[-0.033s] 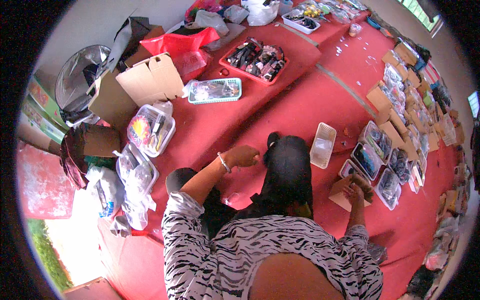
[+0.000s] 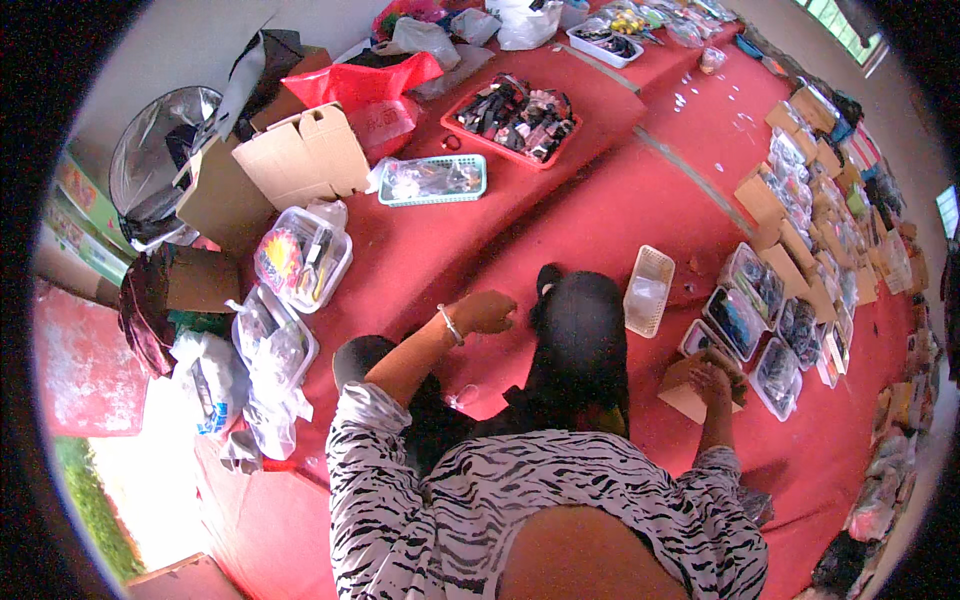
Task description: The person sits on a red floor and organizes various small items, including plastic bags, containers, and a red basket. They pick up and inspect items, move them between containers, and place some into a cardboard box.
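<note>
My left hand [image 2: 487,312] hangs above my lap, its fingers curled together. Whatever it may hold is too small to make out; a pale bracelet circles that wrist. To the right, my right hand [image 2: 712,382] is at the opening of a small brown cardboard box [image 2: 682,398], where its fingertips are hard to see. Just beyond the box is a shallow clear tray [image 2: 697,338]. A cream plastic basket [image 2: 651,290] with something whitish inside lies between my knee and the trays.
Clear trays of packaged goods [image 2: 775,375] and opened cartons [image 2: 800,262] crowd the right side. Farther off sit a green basket [image 2: 432,195] and a red tray [image 2: 545,152] of dark packets. Filled clear bins [image 2: 340,262] and plastic bags [image 2: 212,365] line the left.
My right hand has shifted slightly at the box, and its fingers look less spread than before. My left hand has stayed in about the same place.
</note>
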The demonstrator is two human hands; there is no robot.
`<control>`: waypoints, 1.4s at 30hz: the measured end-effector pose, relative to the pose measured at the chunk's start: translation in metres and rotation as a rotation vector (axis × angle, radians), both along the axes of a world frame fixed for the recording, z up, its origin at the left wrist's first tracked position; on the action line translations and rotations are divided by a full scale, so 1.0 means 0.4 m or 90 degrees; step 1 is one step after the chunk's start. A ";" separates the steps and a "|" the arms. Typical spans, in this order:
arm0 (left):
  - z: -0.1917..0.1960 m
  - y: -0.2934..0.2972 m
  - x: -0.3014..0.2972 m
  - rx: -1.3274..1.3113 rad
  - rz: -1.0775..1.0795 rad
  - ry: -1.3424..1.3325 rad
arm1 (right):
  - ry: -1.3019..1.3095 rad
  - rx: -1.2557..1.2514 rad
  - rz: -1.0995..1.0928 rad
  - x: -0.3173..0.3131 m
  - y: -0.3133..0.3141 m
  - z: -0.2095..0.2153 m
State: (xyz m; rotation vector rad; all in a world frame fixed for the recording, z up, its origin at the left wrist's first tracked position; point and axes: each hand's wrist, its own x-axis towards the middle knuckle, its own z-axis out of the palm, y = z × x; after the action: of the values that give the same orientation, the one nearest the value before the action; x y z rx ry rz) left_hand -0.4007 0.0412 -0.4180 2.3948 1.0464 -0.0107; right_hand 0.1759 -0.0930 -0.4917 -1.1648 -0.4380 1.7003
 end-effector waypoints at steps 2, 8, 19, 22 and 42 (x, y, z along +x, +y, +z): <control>-0.055 0.016 -0.015 -0.027 -0.008 0.154 | -0.132 0.015 0.097 -0.066 0.110 0.114; -0.125 -0.026 -0.054 -0.020 -0.003 0.206 | -0.499 0.192 0.538 -0.500 0.580 0.392; -0.051 -0.075 -0.071 0.155 0.093 0.247 | -1.192 0.618 0.686 -1.308 0.966 0.069; -0.020 -0.048 -0.075 0.064 0.038 0.252 | -1.265 0.749 0.430 -1.320 0.996 -0.112; 0.038 -0.070 -0.002 -0.095 -0.046 0.309 | -1.276 0.730 0.624 -1.637 0.644 -0.155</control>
State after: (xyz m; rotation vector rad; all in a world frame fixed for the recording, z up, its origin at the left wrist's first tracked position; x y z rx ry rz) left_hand -0.4013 0.0132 -0.4027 2.3427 1.1155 -0.7013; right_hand -0.4787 0.1647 -0.5536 -1.2863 -2.9399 -0.1339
